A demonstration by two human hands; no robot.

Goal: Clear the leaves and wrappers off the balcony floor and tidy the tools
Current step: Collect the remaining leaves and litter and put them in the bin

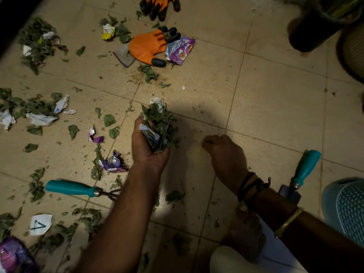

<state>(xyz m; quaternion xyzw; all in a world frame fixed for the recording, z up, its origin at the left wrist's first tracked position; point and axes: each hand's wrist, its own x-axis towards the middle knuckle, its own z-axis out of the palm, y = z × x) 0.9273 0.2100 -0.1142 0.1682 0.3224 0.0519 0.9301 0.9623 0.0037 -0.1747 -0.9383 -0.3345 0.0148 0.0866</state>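
Observation:
My left hand (146, 146) grips a bunch of green leaves and crumpled wrappers (157, 125) above the tiled floor. My right hand (222, 150) is down on the tile to its right, fingers curled, pinching a small leaf scrap (207, 141). Loose leaves (29, 107) and wrappers (113, 162) litter the floor to the left. A teal-handled hand rake (72, 188) lies at lower left, partly hidden by my left forearm. A teal-handled trowel (303, 172) lies right of my right wrist. Two orange gloves (149, 47) lie at the top, beside a purple wrapper (180, 49).
Dark plant pots (315, 26) stand at the top right. A pale blue shoe (346, 209) sits at the right edge. My foot (244, 235) and a white trouser leg are at the bottom. A white paper with a blue mark (40, 224) lies at lower left.

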